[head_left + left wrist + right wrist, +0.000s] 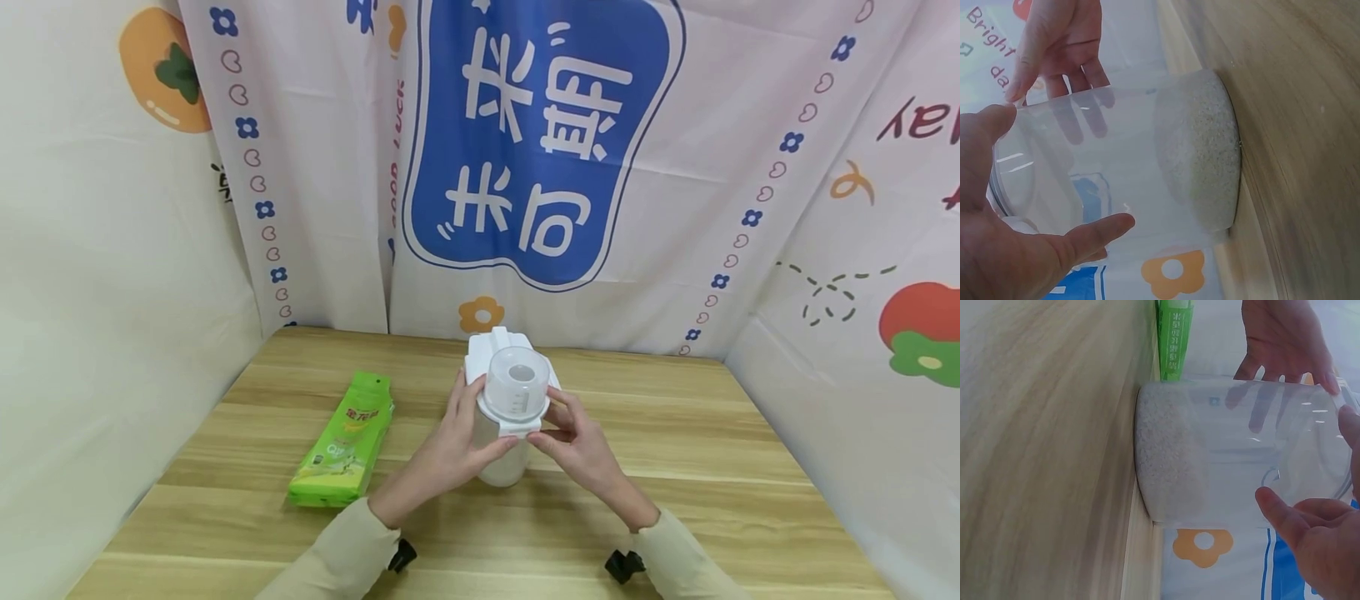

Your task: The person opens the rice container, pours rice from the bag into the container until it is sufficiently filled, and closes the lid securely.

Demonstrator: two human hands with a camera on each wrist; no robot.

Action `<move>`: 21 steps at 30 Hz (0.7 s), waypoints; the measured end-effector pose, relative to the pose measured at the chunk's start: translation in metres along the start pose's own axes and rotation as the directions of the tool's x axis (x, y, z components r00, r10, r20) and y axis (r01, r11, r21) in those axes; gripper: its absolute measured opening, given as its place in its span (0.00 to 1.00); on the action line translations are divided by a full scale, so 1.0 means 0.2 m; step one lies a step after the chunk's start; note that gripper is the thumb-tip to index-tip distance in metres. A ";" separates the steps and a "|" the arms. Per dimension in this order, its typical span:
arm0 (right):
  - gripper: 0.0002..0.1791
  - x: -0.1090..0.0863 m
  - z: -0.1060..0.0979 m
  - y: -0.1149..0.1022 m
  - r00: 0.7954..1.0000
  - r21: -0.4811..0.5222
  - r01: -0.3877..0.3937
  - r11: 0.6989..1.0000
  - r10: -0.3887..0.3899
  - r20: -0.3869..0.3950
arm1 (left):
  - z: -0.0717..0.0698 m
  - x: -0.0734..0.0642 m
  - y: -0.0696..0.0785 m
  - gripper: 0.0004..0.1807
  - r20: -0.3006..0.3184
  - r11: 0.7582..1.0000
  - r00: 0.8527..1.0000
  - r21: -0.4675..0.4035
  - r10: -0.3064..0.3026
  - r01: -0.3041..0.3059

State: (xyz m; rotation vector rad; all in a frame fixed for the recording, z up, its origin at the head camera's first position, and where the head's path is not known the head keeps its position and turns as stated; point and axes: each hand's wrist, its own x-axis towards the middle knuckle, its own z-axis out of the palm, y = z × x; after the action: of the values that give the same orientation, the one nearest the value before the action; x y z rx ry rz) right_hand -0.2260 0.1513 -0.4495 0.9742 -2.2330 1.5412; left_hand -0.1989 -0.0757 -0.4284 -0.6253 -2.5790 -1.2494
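A clear plastic rice storage container (502, 475) stands upright on the wooden table, with white rice (1207, 156) heaped in its lower part. Its white lid (483, 358) carries a clear cap-like measuring cup (517, 392). My left hand (450, 442) grips the top from the left, fingers along the side and thumb near the lid's front tab (519, 427). From the right, my right hand (581, 446) holds the rim the same way, its thumb touching that tab. Both hands show around the transparent wall in the wrist views. Whether the lid is latched, I cannot tell.
A green rice bag (341, 454) lies on the table (675, 450) left of the container. Printed white cloth (337, 167) hangs behind the table and along both sides. Black wrist devices (401, 556) show under the sleeves.
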 end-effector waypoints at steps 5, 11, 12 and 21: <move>0.34 0.00 -0.03 -0.01 0.999 -0.020 -0.008 1.000 0.009 0.033 | -0.01 0.00 0.00 0.51 0.001 1.000 1.000 -0.002 -0.003 0.003; 0.27 0.02 -0.09 0.01 0.993 0.108 -0.029 0.994 0.016 0.119 | -0.03 0.00 0.00 0.50 -0.013 0.999 0.999 -0.028 0.042 -0.042; 0.26 0.02 -0.10 0.01 0.992 0.132 -0.035 0.991 0.018 0.128 | -0.03 0.00 0.00 0.50 -0.014 0.998 0.999 -0.030 0.046 -0.046; 0.22 0.08 -0.17 0.04 0.989 0.111 -0.108 0.988 0.096 0.108 | -0.06 0.01 0.00 0.49 0.021 0.998 0.998 -0.035 0.059 -0.058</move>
State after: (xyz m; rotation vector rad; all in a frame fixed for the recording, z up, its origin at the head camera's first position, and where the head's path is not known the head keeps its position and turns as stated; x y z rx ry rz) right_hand -0.2483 0.1777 -0.4332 1.0059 -2.3181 1.7202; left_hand -0.1997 -0.0840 -0.4204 -0.7201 -2.5425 -1.2770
